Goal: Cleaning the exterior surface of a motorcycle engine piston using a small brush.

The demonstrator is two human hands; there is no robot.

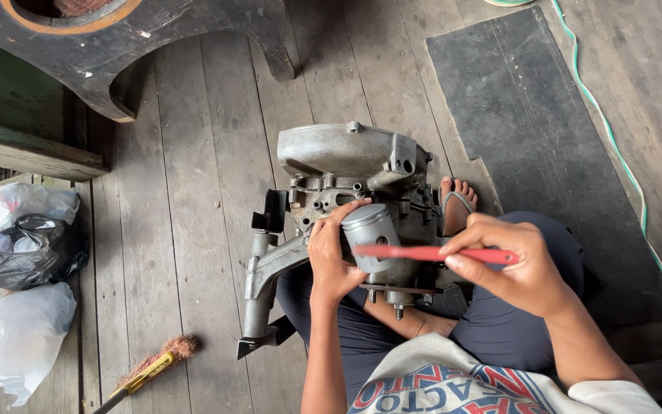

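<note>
Piston (pixel 368 234) in left hand (pixel 331 264)

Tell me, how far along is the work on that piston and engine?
Already done: the piston is out in the open above the bare grey engine. In hand: the left hand grips the piston while the right hand holds a thin red tool across its side. Left, as far as it shows: the engine sits uncovered on the wooden floor, with a small brush lying unused nearby.

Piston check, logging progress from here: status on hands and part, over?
Left hand grips the grey piston on the engine case. Right hand holds a red tool across it. Nothing in the way.
</note>
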